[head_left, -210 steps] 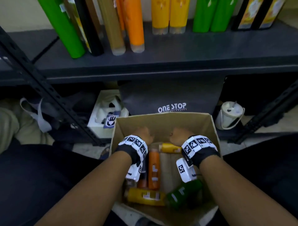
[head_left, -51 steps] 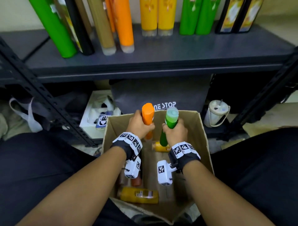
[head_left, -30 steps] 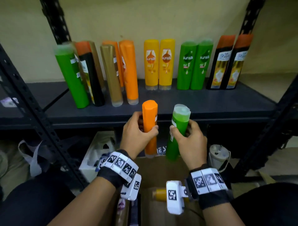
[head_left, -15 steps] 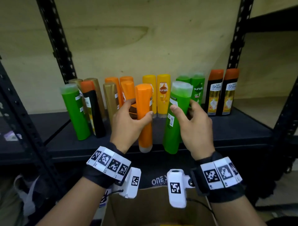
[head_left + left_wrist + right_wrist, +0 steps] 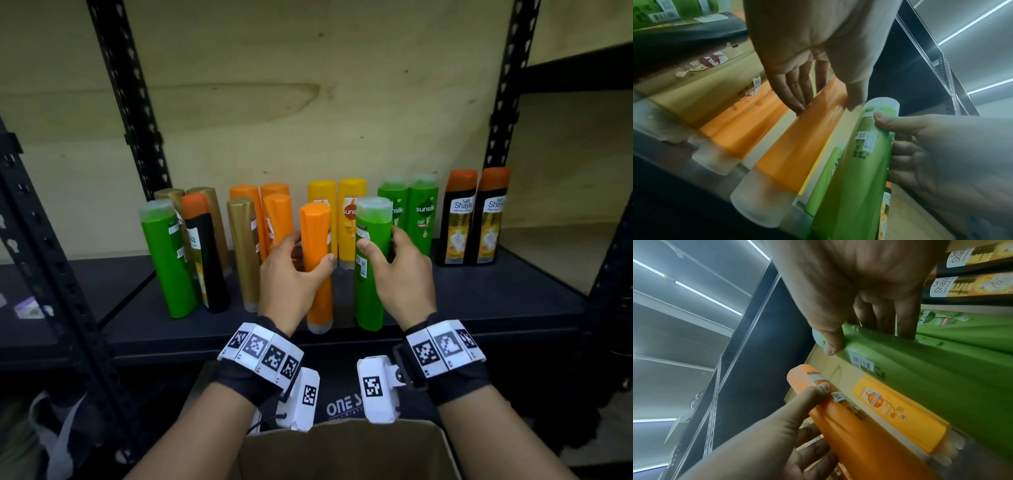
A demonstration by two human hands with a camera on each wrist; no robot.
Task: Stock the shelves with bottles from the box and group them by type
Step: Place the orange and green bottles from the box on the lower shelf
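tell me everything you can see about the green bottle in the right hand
The green bottle is a tall, slim container that looks like glossy plastic, with a pale translucent cap at its top end. A white barcode sticker sits on the side facing the camera, so its back is turned this way. It stands about upright at the shelf's front edge, in front of two green Sunsilk bottles. The right hand grips its upper half, thumb on the near side, fingers behind. Whether its base rests on the shelf is unclear.
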